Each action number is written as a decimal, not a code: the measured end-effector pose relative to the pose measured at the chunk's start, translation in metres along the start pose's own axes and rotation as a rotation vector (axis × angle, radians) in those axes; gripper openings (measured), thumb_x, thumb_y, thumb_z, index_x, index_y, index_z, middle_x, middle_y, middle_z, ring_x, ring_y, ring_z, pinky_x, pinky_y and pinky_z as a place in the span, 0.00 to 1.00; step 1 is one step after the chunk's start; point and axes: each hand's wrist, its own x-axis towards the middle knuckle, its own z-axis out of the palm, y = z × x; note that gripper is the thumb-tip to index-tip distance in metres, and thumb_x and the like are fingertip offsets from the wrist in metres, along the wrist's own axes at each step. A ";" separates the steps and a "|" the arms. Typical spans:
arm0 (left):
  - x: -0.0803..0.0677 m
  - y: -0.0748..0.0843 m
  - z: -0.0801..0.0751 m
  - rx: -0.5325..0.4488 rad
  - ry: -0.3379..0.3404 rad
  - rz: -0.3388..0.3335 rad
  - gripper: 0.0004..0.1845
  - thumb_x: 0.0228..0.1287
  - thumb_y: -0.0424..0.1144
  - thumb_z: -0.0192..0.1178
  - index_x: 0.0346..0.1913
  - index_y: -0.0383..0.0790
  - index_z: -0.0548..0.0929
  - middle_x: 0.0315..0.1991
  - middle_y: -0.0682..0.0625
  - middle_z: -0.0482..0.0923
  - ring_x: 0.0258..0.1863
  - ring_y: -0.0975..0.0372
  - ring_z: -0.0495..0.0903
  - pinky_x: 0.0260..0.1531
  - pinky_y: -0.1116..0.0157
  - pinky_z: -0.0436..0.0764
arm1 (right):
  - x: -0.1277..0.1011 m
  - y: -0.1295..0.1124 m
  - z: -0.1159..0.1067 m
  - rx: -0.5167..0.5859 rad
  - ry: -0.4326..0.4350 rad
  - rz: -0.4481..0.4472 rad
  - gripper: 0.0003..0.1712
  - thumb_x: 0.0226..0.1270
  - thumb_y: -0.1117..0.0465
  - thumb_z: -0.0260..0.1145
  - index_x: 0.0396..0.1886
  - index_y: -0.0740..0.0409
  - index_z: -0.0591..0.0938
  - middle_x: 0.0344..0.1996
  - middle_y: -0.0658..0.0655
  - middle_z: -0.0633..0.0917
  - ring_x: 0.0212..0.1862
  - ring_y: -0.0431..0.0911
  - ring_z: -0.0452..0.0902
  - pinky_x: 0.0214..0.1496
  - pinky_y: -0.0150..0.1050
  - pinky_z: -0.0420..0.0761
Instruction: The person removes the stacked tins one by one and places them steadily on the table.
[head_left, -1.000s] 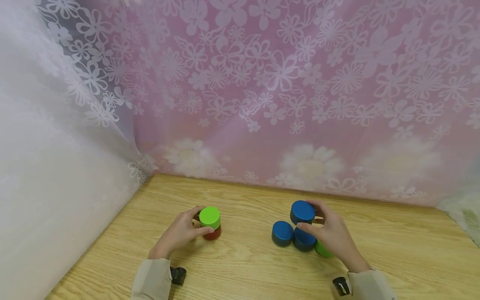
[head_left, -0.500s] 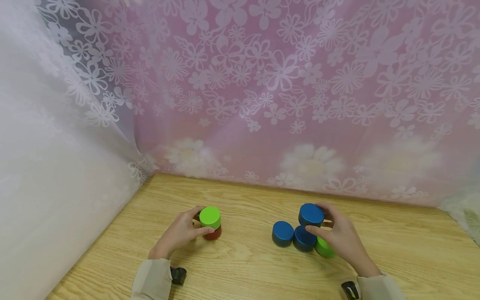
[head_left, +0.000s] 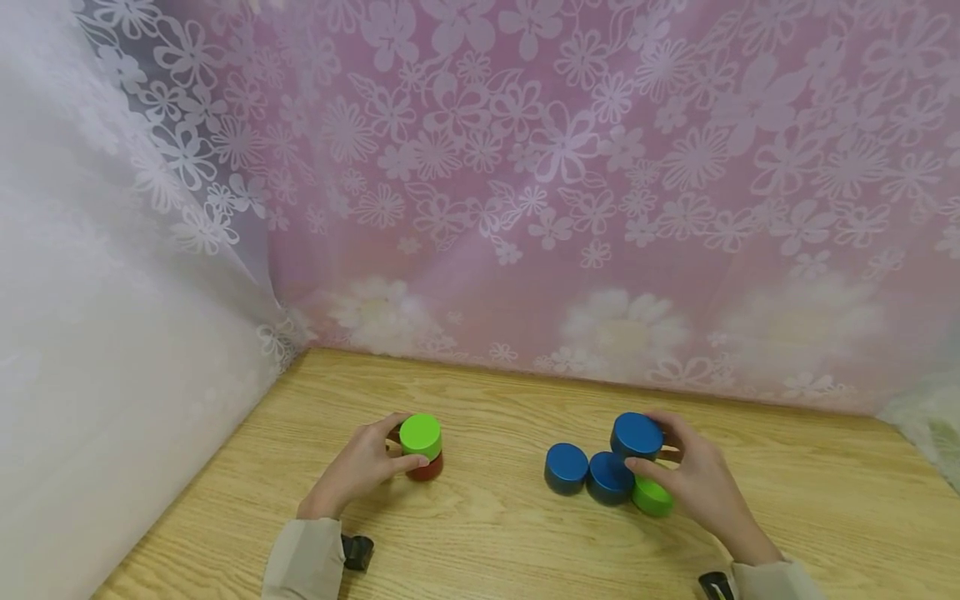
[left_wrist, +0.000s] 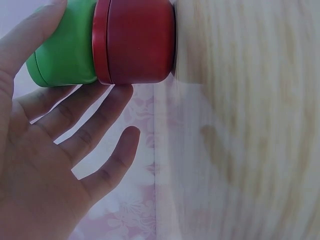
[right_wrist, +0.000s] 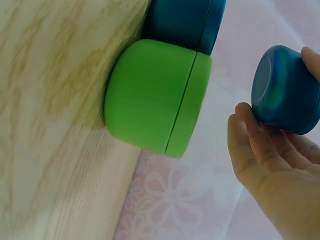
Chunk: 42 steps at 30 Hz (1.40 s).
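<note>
So nearest the person, the wooden surface [head_left: 487,533] has a decent bare strip running between the two sleeves, and there's more open wood between the left hand [head_left: 360,467] and the right hand [head_left: 693,483], which sit well apart. The left hand has its fingers around a green jar [head_left: 420,434] stacked on a red jar [head_left: 427,468]; in the left wrist view the thumb lies on the green one while the other fingers are spread and fairly straight beside the stack, so I can't tell if it's a real grip or just a steadying touch. The right hand pinches a blue jar [head_left: 637,435] between thumb and fingertips, held up off the wood, just above a second green jar [head_left: 651,497] that sits right under the palm. Touching that green one, toward the left hand, is another blue jar [head_left: 609,477], and a third blue jar [head_left: 566,467] stands just beside it. Past both hands there's a band of free wood, then the flowery pink curtain [head_left: 570,208] closes the far edge, with a white lace curtain [head_left: 112,317] walling off the side beyond the left hand.
</note>
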 end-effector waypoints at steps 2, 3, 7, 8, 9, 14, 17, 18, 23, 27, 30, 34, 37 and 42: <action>0.000 0.000 0.000 -0.005 -0.004 0.001 0.35 0.59 0.44 0.76 0.67 0.34 0.76 0.54 0.47 0.82 0.49 0.52 0.83 0.48 0.50 0.82 | -0.001 0.001 -0.002 0.007 -0.003 0.012 0.38 0.61 0.64 0.78 0.67 0.70 0.71 0.55 0.72 0.81 0.55 0.65 0.79 0.52 0.57 0.82; 0.000 0.001 0.000 -0.004 -0.004 0.001 0.35 0.59 0.44 0.76 0.67 0.34 0.76 0.54 0.47 0.82 0.49 0.52 0.82 0.48 0.50 0.82 | -0.001 0.001 -0.003 0.008 -0.003 0.019 0.38 0.61 0.64 0.77 0.67 0.70 0.71 0.56 0.72 0.81 0.55 0.65 0.79 0.52 0.57 0.82; 0.000 0.001 0.000 0.007 -0.003 0.001 0.35 0.59 0.44 0.76 0.67 0.34 0.76 0.53 0.47 0.83 0.49 0.53 0.82 0.47 0.50 0.82 | -0.002 0.004 -0.005 0.008 -0.009 0.038 0.39 0.61 0.63 0.78 0.67 0.71 0.70 0.56 0.74 0.80 0.56 0.66 0.79 0.53 0.58 0.81; 0.000 0.001 0.000 0.010 -0.003 0.002 0.35 0.59 0.44 0.76 0.67 0.34 0.76 0.53 0.47 0.83 0.49 0.53 0.83 0.47 0.51 0.83 | -0.003 0.005 -0.005 0.005 -0.010 0.041 0.40 0.60 0.63 0.78 0.67 0.71 0.70 0.57 0.74 0.79 0.56 0.67 0.78 0.53 0.58 0.81; 0.000 0.001 -0.001 0.011 -0.003 0.002 0.35 0.59 0.43 0.76 0.67 0.34 0.76 0.53 0.47 0.83 0.48 0.53 0.83 0.47 0.51 0.83 | -0.003 0.005 -0.006 0.001 -0.010 0.043 0.40 0.60 0.63 0.78 0.67 0.71 0.70 0.57 0.74 0.79 0.56 0.67 0.79 0.53 0.58 0.81; 0.000 0.000 -0.001 -0.001 -0.004 -0.009 0.35 0.59 0.43 0.76 0.67 0.34 0.76 0.54 0.47 0.83 0.49 0.52 0.82 0.48 0.50 0.82 | -0.003 0.007 -0.007 -0.002 -0.007 0.037 0.40 0.60 0.64 0.78 0.67 0.72 0.70 0.56 0.74 0.79 0.55 0.66 0.79 0.52 0.58 0.81; 0.000 0.000 -0.001 -0.004 -0.002 -0.013 0.35 0.59 0.43 0.76 0.67 0.34 0.76 0.54 0.47 0.82 0.49 0.52 0.83 0.48 0.50 0.82 | -0.003 0.008 -0.009 -0.007 -0.011 0.042 0.40 0.60 0.64 0.78 0.67 0.71 0.70 0.56 0.74 0.79 0.55 0.66 0.79 0.52 0.58 0.82; 0.000 0.000 -0.001 -0.004 -0.003 -0.014 0.35 0.59 0.44 0.76 0.67 0.35 0.76 0.54 0.47 0.82 0.49 0.52 0.83 0.48 0.50 0.82 | -0.004 0.008 -0.009 -0.009 -0.015 0.047 0.40 0.60 0.64 0.78 0.68 0.71 0.70 0.56 0.74 0.79 0.55 0.66 0.79 0.52 0.57 0.82; 0.000 0.001 -0.001 -0.008 -0.005 -0.016 0.35 0.59 0.44 0.76 0.67 0.35 0.76 0.52 0.48 0.83 0.48 0.53 0.83 0.48 0.51 0.82 | -0.005 0.012 -0.014 -0.025 -0.029 0.066 0.40 0.61 0.63 0.78 0.68 0.72 0.69 0.58 0.76 0.78 0.56 0.68 0.78 0.52 0.57 0.82; 0.001 0.001 -0.001 -0.009 -0.006 -0.012 0.35 0.59 0.43 0.76 0.67 0.35 0.76 0.52 0.48 0.83 0.49 0.53 0.82 0.48 0.50 0.82 | -0.006 0.016 -0.018 -0.037 -0.039 0.080 0.41 0.62 0.61 0.78 0.68 0.72 0.68 0.59 0.77 0.77 0.56 0.69 0.78 0.52 0.59 0.81; 0.000 0.000 -0.001 -0.014 -0.006 -0.011 0.35 0.59 0.43 0.76 0.67 0.35 0.76 0.53 0.48 0.82 0.49 0.53 0.82 0.48 0.50 0.82 | -0.007 0.019 -0.021 -0.040 -0.051 0.097 0.42 0.63 0.59 0.77 0.69 0.72 0.67 0.59 0.78 0.76 0.56 0.70 0.78 0.52 0.60 0.81; 0.000 0.000 -0.001 -0.021 -0.007 -0.019 0.36 0.59 0.43 0.76 0.67 0.34 0.76 0.53 0.47 0.82 0.49 0.52 0.83 0.47 0.50 0.82 | -0.009 0.022 -0.027 -0.045 -0.057 0.116 0.42 0.64 0.57 0.77 0.69 0.72 0.67 0.59 0.78 0.76 0.54 0.71 0.79 0.49 0.58 0.83; 0.000 0.000 0.000 -0.027 -0.003 -0.040 0.36 0.58 0.43 0.77 0.68 0.34 0.75 0.53 0.47 0.82 0.48 0.53 0.83 0.47 0.51 0.82 | -0.011 0.026 -0.031 -0.052 -0.055 0.117 0.42 0.63 0.57 0.77 0.68 0.72 0.68 0.59 0.78 0.75 0.52 0.70 0.80 0.46 0.55 0.85; 0.001 0.002 0.001 -0.035 -0.002 -0.050 0.37 0.58 0.44 0.77 0.68 0.35 0.75 0.54 0.48 0.82 0.48 0.54 0.83 0.46 0.52 0.83 | -0.013 0.032 -0.036 -0.073 -0.053 0.109 0.41 0.63 0.57 0.77 0.67 0.73 0.68 0.58 0.78 0.75 0.50 0.69 0.81 0.43 0.52 0.86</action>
